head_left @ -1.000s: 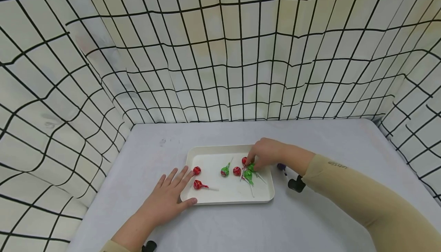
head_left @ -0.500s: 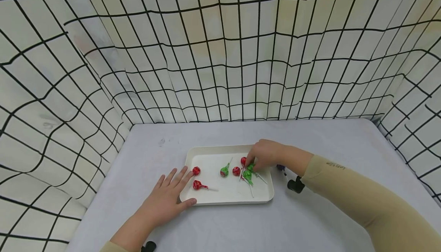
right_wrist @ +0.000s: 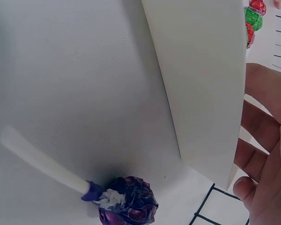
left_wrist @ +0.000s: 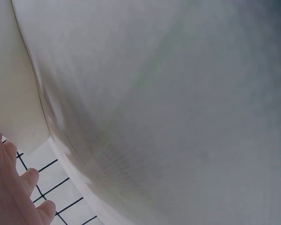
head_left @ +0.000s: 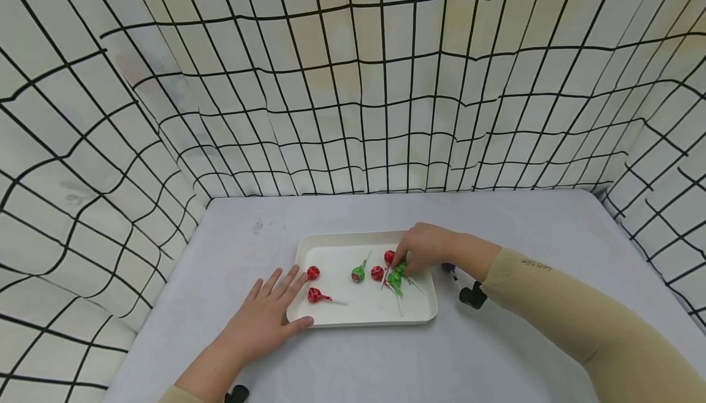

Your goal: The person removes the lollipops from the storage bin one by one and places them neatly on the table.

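A white tray (head_left: 342, 316) on the table holds several red and green lollipops. My left hand (head_left: 265, 314) lies with spread, straight fingers at the tray's left edge, near two red lollipops, one a red lollipop (head_left: 314, 295) with its stick pointing right. Over the tray's right end, my right hand (head_left: 425, 247) reaches down with bent fingers among a red lollipop (head_left: 389, 256) and a green lollipop (head_left: 394, 280). Its fingertips are hidden, so a grip cannot be made out. The right wrist view shows those fingers (right_wrist: 260, 122) behind the tray's wall.
A purple lollipop (right_wrist: 131, 201) lies on the table just outside the tray's right side. Black wrist cameras sit under both forearms, such as the right wrist camera (head_left: 472, 296). White walls with a black grid (head_left: 386, 84) enclose the table's back and sides.
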Action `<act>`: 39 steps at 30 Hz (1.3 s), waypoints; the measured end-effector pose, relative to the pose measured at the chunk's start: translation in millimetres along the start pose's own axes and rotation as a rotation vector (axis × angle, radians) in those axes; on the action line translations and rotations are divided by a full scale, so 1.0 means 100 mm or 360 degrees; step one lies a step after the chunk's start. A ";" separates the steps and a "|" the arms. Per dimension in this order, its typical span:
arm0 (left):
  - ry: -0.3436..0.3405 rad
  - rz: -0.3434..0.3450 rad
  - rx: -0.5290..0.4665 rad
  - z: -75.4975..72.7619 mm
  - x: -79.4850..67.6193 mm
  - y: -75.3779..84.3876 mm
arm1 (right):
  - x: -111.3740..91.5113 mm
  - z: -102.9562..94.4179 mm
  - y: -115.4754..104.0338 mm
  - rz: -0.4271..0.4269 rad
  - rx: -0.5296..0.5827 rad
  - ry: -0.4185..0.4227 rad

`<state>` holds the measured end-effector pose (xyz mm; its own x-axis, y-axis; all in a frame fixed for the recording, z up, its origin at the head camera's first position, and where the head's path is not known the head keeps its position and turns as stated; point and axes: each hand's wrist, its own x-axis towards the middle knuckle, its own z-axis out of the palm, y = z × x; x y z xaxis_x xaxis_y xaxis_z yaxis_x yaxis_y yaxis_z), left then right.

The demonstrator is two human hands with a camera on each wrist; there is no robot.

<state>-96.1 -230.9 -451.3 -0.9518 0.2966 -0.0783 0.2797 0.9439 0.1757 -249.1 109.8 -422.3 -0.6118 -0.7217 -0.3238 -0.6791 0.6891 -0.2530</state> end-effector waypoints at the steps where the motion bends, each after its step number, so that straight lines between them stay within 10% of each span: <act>1: 0.0002 0.0003 -0.0004 0.00 0.00 0.00 | 0.00 0.00 0.00 0.0001 0.0004 0.0000; 39: -0.0036 -0.0018 -0.0003 -0.04 0.03 0.04 | -0.55 -0.29 0.40 0.0204 0.0494 0.0369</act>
<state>-98.0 -227.3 -447.0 -0.9517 0.2893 -0.1025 0.2688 0.9468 0.1769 -254.5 175.1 -387.6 -0.7827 -0.6000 -0.1656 -0.4585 0.7356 -0.4986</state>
